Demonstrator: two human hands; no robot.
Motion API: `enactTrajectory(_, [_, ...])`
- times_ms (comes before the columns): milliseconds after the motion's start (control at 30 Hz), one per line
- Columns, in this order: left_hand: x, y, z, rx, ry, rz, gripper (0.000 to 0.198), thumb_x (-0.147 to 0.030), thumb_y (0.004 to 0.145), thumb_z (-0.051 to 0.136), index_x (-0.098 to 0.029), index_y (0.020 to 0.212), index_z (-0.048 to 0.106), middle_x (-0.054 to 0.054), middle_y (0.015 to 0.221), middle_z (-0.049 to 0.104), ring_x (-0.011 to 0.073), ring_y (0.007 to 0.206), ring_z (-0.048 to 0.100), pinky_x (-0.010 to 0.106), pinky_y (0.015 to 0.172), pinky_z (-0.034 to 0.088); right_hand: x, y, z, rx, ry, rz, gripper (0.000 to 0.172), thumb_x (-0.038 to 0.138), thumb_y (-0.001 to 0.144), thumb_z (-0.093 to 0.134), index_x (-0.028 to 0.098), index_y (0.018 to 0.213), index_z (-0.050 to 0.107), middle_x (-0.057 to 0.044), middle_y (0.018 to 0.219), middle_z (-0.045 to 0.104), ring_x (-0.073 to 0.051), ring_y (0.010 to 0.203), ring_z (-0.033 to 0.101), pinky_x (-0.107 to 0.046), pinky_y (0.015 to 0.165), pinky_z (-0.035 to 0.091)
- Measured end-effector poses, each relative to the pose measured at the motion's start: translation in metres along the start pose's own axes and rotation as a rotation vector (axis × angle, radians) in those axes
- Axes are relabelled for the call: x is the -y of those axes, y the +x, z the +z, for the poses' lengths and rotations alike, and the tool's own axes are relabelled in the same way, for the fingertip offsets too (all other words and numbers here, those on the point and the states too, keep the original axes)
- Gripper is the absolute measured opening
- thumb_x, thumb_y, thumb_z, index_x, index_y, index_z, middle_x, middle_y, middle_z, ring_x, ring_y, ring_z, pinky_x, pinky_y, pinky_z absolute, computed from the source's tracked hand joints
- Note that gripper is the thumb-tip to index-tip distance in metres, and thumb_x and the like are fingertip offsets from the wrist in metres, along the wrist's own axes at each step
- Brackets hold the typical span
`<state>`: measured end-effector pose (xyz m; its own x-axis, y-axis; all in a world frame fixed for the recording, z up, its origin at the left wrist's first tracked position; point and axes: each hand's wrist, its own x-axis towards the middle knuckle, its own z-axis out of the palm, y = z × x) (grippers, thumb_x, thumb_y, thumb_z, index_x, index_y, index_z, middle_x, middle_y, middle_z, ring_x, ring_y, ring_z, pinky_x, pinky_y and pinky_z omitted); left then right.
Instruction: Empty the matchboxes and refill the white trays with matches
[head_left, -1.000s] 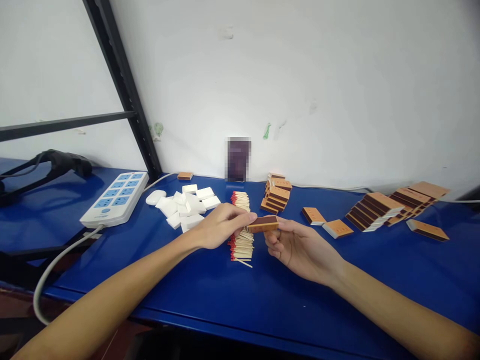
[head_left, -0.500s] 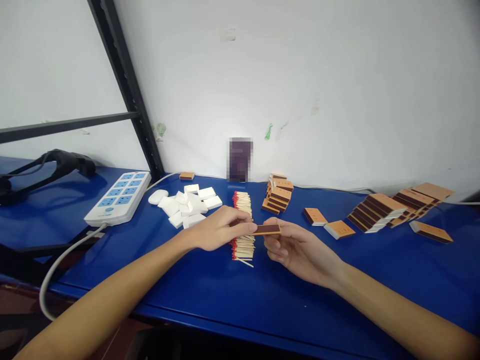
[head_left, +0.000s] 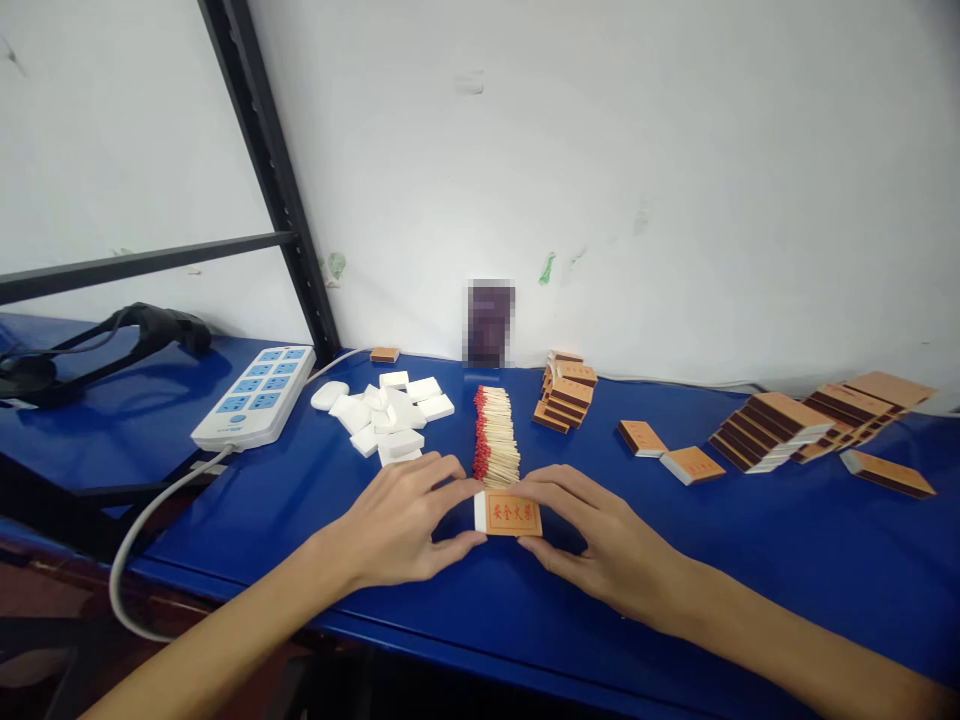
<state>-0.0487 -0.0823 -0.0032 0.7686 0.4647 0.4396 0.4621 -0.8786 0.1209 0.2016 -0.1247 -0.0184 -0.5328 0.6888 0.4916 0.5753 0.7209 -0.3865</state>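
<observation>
Both my hands hold one orange matchbox (head_left: 513, 514) low over the blue table (head_left: 750, 560), its printed face towards me. My left hand (head_left: 401, 522) pinches its left end, where a white inner tray sticks out slightly. My right hand (head_left: 600, 540) grips the right end with curled fingers. Just behind the box lies a row of red-tipped matches (head_left: 495, 438). A heap of white inner trays (head_left: 394, 412) sits further back on the left.
A stack of orange sleeves (head_left: 566, 390) stands behind the matches. Loose matchboxes (head_left: 664, 452) and a long fanned row of boxes (head_left: 817, 412) lie right. A white power strip (head_left: 255, 396), its cable and a black clamp (head_left: 105, 340) sit left, by a black frame post.
My hands have come down and towards me with the matchbox, from in front of the match row to near the table's front edge. The box has turned its printed face up.
</observation>
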Motion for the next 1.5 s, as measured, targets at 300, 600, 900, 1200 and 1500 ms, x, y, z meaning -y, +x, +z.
enactTrajectory(300, [0.0, -0.01, 0.012, -0.014, 0.184, 0.057, 0.034, -0.035, 0.092, 0.055, -0.014, 0.118, 0.061, 0.008, 0.096, 0.065, 0.0232, 0.078, 0.062, 0.037, 0.062, 0.053, -0.009, -0.021, -0.001, 0.071, -0.083, 0.146, 0.038, 0.027, 0.09, 0.058, 0.027, 0.128, 0.054, -0.009, 0.116, 0.062, -0.026, 0.102, 0.061, -0.047, 0.086, 0.055])
enactTrajectory(600, [0.0, -0.009, 0.011, 0.041, 0.205, 0.007, 0.037, -0.04, 0.094, 0.052, -0.017, 0.123, 0.059, 0.009, 0.098, 0.064, 0.0225, 0.078, 0.062, 0.034, 0.062, 0.052, -0.009, -0.039, -0.019, 0.056, -0.082, 0.21, 0.033, 0.022, 0.085, 0.06, 0.025, 0.117, 0.056, -0.008, 0.109, 0.063, -0.023, 0.096, 0.064, -0.038, 0.08, 0.057])
enactTrajectory(900, [0.001, -0.009, 0.012, 0.041, 0.144, -0.021, 0.038, -0.04, 0.093, 0.055, -0.021, 0.127, 0.057, 0.007, 0.098, 0.062, 0.0205, 0.08, 0.061, 0.033, 0.065, 0.051, -0.007, -0.034, -0.014, 0.072, -0.07, 0.131, 0.032, 0.024, 0.087, 0.063, 0.025, 0.118, 0.054, -0.006, 0.106, 0.063, -0.019, 0.092, 0.063, -0.035, 0.079, 0.056])
enactTrajectory(1200, [0.0, -0.009, 0.013, -0.025, 0.093, -0.025, 0.038, -0.037, 0.091, 0.059, -0.02, 0.125, 0.059, 0.006, 0.095, 0.062, 0.0192, 0.078, 0.06, 0.032, 0.065, 0.051, -0.001, -0.036, -0.02, 0.114, -0.086, -0.056, 0.037, 0.021, 0.083, 0.065, 0.022, 0.119, 0.056, -0.008, 0.106, 0.064, -0.02, 0.096, 0.063, -0.031, 0.083, 0.056])
enactTrajectory(1500, [-0.001, -0.007, 0.013, -0.029, 0.017, -0.067, 0.037, -0.04, 0.091, 0.059, -0.02, 0.122, 0.061, 0.006, 0.094, 0.063, 0.0191, 0.078, 0.061, 0.032, 0.066, 0.051, 0.013, -0.031, -0.002, 0.132, -0.105, -0.104, 0.034, 0.031, 0.087, 0.065, 0.02, 0.119, 0.062, -0.008, 0.1, 0.066, -0.019, 0.09, 0.064, -0.034, 0.082, 0.054])
